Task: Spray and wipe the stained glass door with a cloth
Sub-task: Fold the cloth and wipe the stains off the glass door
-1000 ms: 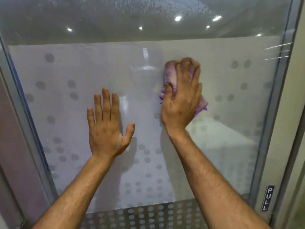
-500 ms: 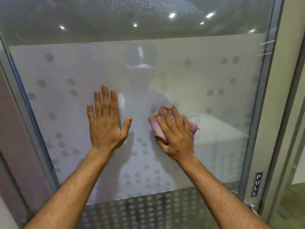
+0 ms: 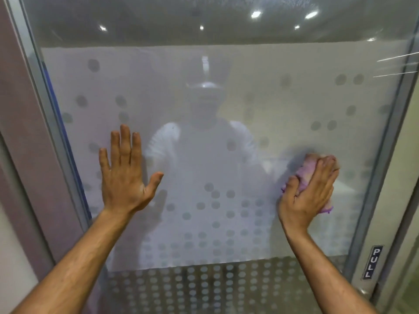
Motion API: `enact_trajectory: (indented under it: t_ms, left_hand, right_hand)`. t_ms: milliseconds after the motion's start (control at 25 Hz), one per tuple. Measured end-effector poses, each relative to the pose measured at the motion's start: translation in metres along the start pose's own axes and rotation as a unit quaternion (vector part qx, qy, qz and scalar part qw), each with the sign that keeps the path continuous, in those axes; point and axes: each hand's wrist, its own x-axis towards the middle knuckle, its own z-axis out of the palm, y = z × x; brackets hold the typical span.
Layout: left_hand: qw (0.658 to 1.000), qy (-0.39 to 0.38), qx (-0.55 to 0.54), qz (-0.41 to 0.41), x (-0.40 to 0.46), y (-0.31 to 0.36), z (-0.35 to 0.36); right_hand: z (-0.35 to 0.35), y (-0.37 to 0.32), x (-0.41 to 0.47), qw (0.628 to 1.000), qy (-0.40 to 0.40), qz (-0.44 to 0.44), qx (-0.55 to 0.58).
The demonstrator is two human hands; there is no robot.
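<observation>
The glass door (image 3: 226,91) fills nearly everything in front of the person, its middle band frosted white and scattered with grey dots that crowd closer together toward the bottom. Above the frosted band the pane is clear and mirrors several ceiling lights (image 3: 255,14). A grey metal frame (image 3: 374,177) runs down the right edge of the pane, and near its foot sits a small dark sign reading PULL (image 3: 371,262). A matching frame edge (image 3: 45,109) slants down the left side.

The left hand (image 3: 124,177) lies flat on the glass, fingers straight and together, thumb spread out to the side, holding nothing. Well apart from it, near the right frame, the right hand (image 3: 308,193) presses a bunched purple-pink cloth (image 3: 305,172) against the frosted pane, fingers bent over the wad and thumb hooked along its left edge. Bits of cloth poke out above the fingertips and below the palm.
</observation>
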Motion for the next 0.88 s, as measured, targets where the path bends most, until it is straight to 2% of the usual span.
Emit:
enact_trajectory:
  t_ms: [80,120,320,360,440,520,600,880]
  left_hand:
    - [1.0,0.007,0.001,0.006,0.0,-0.001,0.002]
    - [1.0,0.007,0.0,0.007,0.0,-0.002,0.002]
    - [1.0,0.0,-0.008,0.014,-0.001,-0.002,0.002]
    - [1.0,-0.001,-0.008,0.013,-0.001,-0.003,0.002]
    - [1.0,-0.001,-0.008,0.014,-0.001,-0.004,0.003]
    - [1.0,-0.004,-0.011,0.014,-0.001,-0.004,0.002]
    - [1.0,-0.009,-0.012,0.013,-0.001,-0.005,0.002]
    - [0.996,-0.067,0.023,0.062,-0.018,-0.026,-0.008]
  right_hand:
    - [0.015,-0.034,0.001,0.996,0.051,0.073,0.016]
    - [0.022,-0.049,0.001,0.995,0.059,0.077,0.01]
    - [0.052,-0.118,-0.018,1.0,0.021,0.007,-0.008]
    - [0.058,-0.131,-0.028,1.0,0.001,-0.018,-0.018]
    - [0.068,-0.15,-0.051,0.99,-0.055,-0.125,-0.047]
    - [0.074,-0.158,-0.08,0.959,-0.114,-0.254,-0.059]
    - [0.076,-0.156,-0.106,0.926,-0.154,-0.339,-0.06]
    - [0.055,-0.106,-0.115,0.876,-0.245,-0.408,-0.076]
